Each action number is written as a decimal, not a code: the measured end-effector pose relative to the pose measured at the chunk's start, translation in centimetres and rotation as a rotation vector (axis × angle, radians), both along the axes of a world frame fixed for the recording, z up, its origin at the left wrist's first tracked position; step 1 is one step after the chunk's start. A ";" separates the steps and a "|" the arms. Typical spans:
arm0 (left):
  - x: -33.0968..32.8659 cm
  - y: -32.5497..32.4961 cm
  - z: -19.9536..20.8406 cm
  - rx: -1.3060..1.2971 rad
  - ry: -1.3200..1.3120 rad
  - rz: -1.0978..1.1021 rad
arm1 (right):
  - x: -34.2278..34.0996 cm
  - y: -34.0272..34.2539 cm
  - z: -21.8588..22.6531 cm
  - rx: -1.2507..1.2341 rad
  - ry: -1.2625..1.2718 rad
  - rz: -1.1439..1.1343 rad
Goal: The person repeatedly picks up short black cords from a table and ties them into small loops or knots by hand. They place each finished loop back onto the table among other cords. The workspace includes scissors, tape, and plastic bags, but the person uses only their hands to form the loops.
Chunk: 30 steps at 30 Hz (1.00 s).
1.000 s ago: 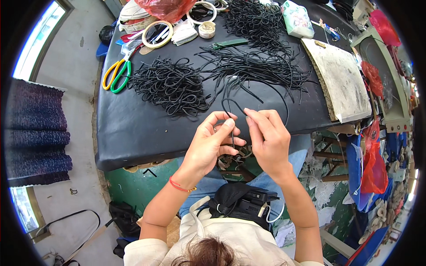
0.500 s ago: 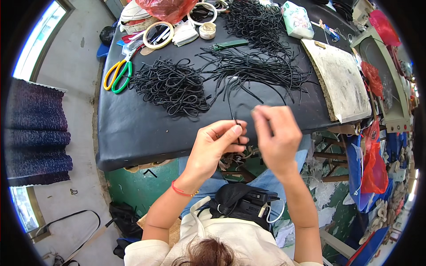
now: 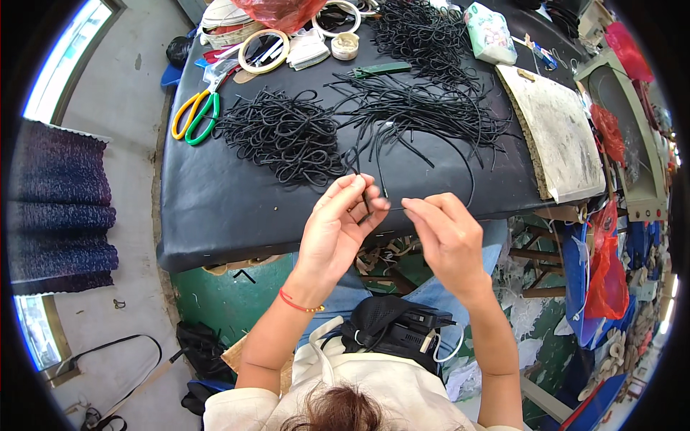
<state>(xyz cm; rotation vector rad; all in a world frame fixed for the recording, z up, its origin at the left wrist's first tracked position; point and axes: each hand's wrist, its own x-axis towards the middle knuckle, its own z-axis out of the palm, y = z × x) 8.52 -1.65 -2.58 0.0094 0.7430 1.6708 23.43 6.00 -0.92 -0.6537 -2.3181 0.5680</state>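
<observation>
A thin black cord runs through my left hand, pinched between its thumb and fingers close to the table's front edge. To the right, my right hand is closed, thumb against forefinger, on a thin stretch of the same black cord between the hands. Just beyond my left hand lies a heap of looped black cords. Straighter loose black cords spread across the table's middle, and one long strand curves toward my right hand. A further tangled black heap sits behind them.
Scissors with yellow and green handles lie at the left of the black table. Tape rolls, a small round tub and a green tool are farther back. A stained board and tissue pack stand right.
My left hand has moved slightly left and up with the cord. My right hand has come down and a little nearer, from a blurred raised position to a pinch beside the left fingertips.
</observation>
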 end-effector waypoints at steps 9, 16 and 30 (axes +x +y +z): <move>0.4 -0.2 0.3 -0.117 0.224 -0.271 | -0.9 0.2 0.5 0.225 -0.022 0.030; -0.4 -0.4 0.0 -0.076 0.610 -0.246 | 0.6 0.6 1.0 0.177 -0.072 -0.039; -0.4 -1.0 1.2 0.069 0.535 -0.379 | 0.7 -0.9 0.9 -0.385 -0.009 0.067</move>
